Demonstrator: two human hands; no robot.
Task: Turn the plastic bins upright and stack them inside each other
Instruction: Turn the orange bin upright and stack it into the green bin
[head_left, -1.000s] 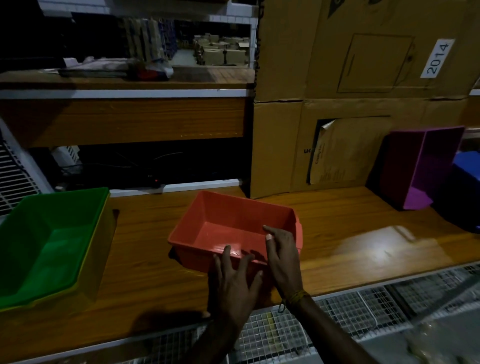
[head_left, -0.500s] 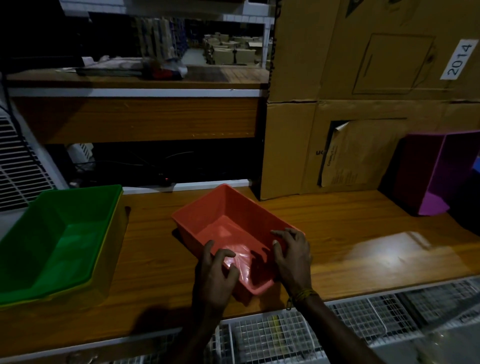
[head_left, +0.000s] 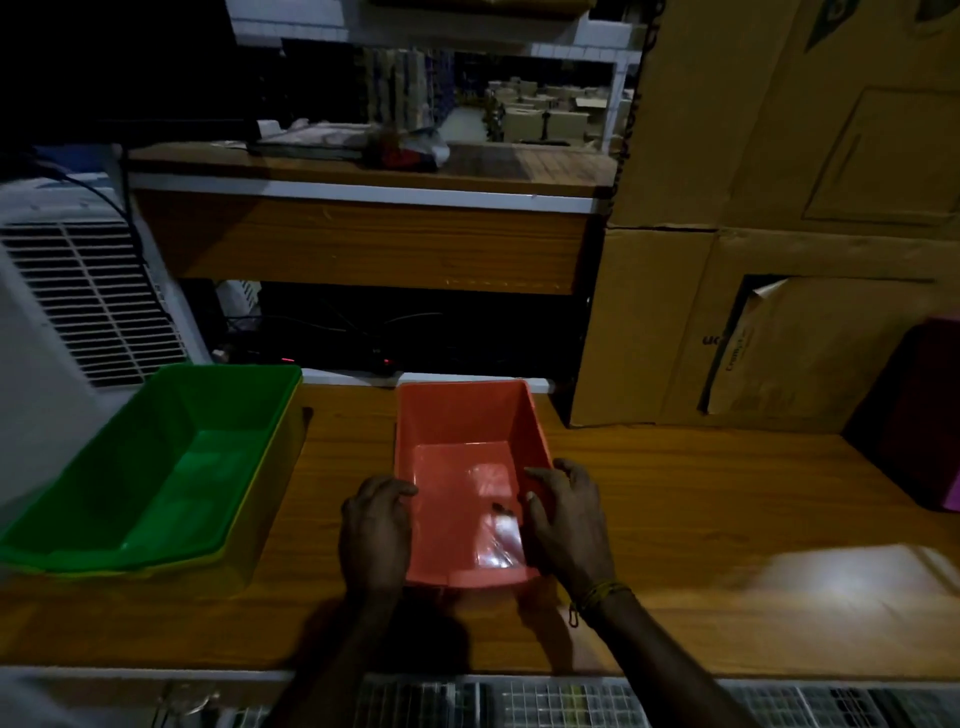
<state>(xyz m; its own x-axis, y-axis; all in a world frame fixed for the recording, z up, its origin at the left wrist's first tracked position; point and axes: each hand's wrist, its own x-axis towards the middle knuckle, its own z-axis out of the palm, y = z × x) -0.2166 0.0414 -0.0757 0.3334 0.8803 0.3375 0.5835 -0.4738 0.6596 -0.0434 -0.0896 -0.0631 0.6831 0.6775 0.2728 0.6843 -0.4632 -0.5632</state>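
The red bin (head_left: 467, 478) sits upright on the table (head_left: 675, 519), long axis pointing away from the person, with the green bin (head_left: 156, 467) nested in a yellow one (head_left: 260, 525) just to its left. The step in hand looks like carrying the red bin over to that stack. To do it well, lift it level by both long walls, raise it clear of the green rim, line its long axis up with the stack's, then lower it straight so the tapered walls slide in without catching a corner. The left hand (head_left: 376, 530) lies against the outside of the left wall, fingers curled over the rim near the front end. The right hand (head_left: 566, 519) mirrors it on the right wall, fingers half curled and hooked over the rim, a thread band at the wrist. Both hands grip loosely, neither fully closed. The forearms come in from the bottom edge and converge on the bin. A purple bin (head_left: 924, 415) lies on its side at the far right, well apart, not yet turned upright.
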